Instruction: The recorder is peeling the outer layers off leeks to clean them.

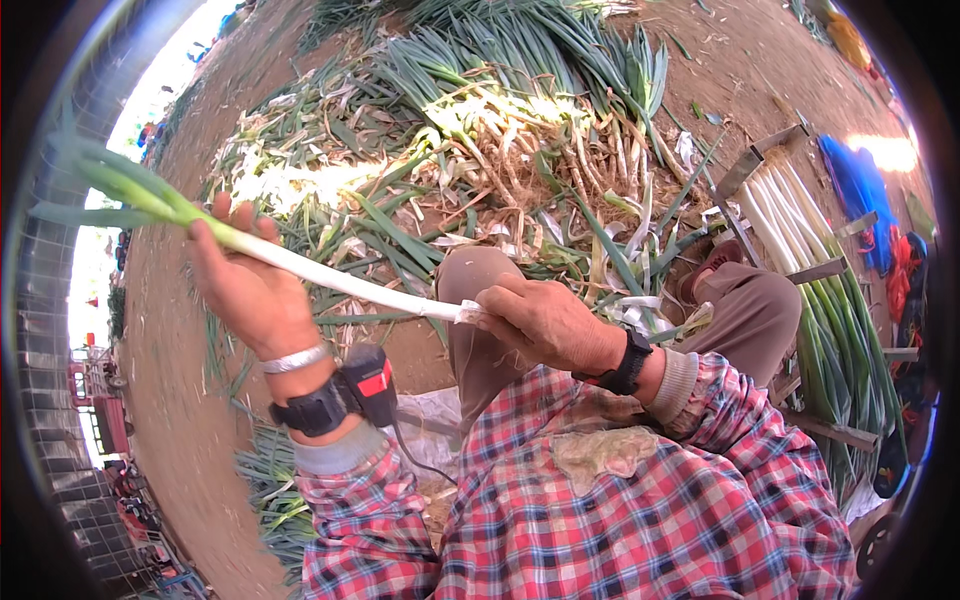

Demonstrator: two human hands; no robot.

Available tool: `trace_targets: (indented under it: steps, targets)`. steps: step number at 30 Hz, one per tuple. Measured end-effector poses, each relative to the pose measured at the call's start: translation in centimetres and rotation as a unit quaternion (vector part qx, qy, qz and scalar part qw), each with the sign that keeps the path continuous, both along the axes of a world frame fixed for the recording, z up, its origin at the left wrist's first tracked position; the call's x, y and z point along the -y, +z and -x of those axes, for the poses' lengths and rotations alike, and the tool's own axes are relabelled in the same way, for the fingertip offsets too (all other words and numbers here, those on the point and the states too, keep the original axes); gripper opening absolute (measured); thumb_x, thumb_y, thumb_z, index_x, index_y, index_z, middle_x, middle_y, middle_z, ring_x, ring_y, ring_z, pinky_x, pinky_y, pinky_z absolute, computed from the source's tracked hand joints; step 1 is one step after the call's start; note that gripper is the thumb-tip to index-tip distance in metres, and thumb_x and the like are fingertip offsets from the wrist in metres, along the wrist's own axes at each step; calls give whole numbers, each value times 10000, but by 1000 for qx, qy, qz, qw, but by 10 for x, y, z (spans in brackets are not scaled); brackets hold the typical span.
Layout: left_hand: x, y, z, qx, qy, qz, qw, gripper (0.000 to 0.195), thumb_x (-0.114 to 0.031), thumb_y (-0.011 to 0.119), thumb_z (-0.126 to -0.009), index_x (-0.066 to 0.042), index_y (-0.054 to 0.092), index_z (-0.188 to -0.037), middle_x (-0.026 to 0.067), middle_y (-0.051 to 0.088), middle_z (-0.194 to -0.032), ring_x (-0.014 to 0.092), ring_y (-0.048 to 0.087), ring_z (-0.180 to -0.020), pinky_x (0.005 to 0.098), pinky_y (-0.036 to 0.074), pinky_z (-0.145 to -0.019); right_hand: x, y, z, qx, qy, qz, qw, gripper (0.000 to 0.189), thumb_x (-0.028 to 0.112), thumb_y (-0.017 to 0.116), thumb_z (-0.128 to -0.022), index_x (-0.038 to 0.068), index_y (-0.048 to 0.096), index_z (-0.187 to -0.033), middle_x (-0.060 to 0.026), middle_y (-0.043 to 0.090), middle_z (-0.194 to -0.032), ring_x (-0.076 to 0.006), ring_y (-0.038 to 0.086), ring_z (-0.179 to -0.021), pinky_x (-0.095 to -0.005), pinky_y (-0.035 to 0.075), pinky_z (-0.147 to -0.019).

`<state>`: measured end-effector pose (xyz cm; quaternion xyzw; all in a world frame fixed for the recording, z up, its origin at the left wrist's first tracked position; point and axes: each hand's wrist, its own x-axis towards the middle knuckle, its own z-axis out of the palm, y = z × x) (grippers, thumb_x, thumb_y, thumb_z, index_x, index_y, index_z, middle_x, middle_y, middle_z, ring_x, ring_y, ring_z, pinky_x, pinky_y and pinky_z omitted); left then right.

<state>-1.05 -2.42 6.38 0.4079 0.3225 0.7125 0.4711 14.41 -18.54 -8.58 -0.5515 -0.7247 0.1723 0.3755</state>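
A long green onion [337,279] with a white shank slants across the view in front of me. My left hand [251,277], palm up, supports it near the point where the white turns green, with the thumb against the stalk and the fingers partly spread. My right hand [547,322] pinches the root end above my knee, where a short pale piece of skin shows at the fingertips. The green leaves reach out to the upper left and look blurred. Beyond my hands lies a heap of untrimmed green onions [517,127] with brown roots and dry outer leaves.
Peeled green onions [825,300] lie in a metal rack [817,270] at the right. Stripped leaves [405,240] litter the dirt ground ahead. More green onions [274,487] lie at the lower left. Blue plastic [862,202] and red netting [898,281] are at the far right.
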Motion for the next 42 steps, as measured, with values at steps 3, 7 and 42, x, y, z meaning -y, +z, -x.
trace_targets:
  steps: [3,7,42]
  targets:
    - [8,-38,14,-7,-149,47,988,389,-310,488,-973,-30,480,-1243,10,550,-859,96,462,-631,256,399,-524,-1,6,5,-138,22,-28,990,150,148,579,-874,53,541,-984,-111,525,-847,-326,564,-764,-405,472,-644]
    - [-4,-50,16,28,-160,19,987,366,-244,466,-988,9,456,-1252,-1,479,-781,47,347,-518,214,317,-442,4,7,10,-279,69,5,958,92,121,538,-923,46,537,-976,-81,576,-913,-227,586,-888,-365,467,-788]
    - [4,-18,62,81,-47,22,995,256,-274,475,-979,-41,502,-1082,33,507,-862,90,407,-519,225,364,-436,40,-20,-73,-584,11,209,784,154,212,551,-937,62,555,-967,-56,596,-794,-224,592,-744,-340,457,-701]
